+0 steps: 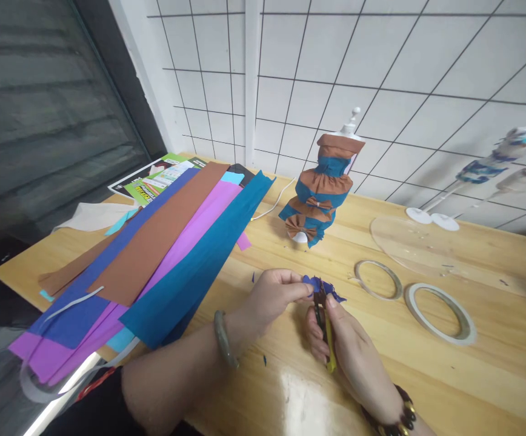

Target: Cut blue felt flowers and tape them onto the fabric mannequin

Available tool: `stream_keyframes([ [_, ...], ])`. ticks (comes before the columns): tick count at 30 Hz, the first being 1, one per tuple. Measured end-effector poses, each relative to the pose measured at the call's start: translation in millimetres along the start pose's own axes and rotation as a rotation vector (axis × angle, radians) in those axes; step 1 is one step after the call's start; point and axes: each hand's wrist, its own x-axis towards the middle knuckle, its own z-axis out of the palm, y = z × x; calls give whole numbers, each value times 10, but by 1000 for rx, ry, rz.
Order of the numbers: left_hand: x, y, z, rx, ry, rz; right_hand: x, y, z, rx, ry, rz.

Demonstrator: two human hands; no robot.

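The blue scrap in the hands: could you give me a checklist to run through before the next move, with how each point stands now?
1. Left hand has hold of the blue scrap: ok, pinched at its edge.
2. Right hand grips the yellow-handled tool: ok.
3. Left fingers safely away from the tool's tip: cannot tell; they are close together.
4. Tabletop swept of offcuts: not ok; a small dark blue bit lies near the hands.
5. Dressed form standing: ok, beyond the hands.
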Motion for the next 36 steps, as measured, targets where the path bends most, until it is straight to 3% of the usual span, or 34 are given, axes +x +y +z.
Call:
stream_keyframes([
  [14,-22,-13,39,10,0,8,9,-34,22,115,13,57],
  [36,5,-56,-21,81,-88,108,24,-36,-25,82,27,9],
])
